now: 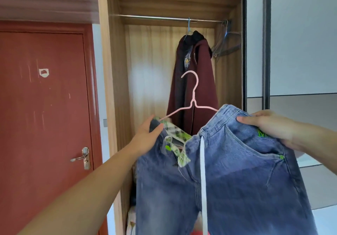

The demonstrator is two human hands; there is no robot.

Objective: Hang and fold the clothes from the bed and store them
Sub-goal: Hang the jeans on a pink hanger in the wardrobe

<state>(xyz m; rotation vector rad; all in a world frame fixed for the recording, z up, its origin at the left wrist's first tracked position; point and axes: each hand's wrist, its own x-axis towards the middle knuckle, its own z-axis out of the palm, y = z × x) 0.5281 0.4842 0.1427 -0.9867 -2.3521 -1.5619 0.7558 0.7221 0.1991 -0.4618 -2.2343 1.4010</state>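
A pair of blue jeans [228,176] with green stitching and a white drawstring hangs between my hands in front of the open wardrobe. A pink wire hanger [193,96] sits in the waistband, its hook pointing up. My left hand [147,136] grips the left end of the waistband together with the hanger's left arm. My right hand [269,125] holds the right side of the waistband, thumb on the front of the denim. The metal rail [155,17] runs across the top of the wardrobe, well above the hook.
A maroon jacket [193,74] hangs on a blue hanger from the rail, right behind the pink hook. Several empty wire hangers [225,43] crowd the rail's right end. A red door [43,107] stands at left, the sliding wardrobe door [299,39] at right.
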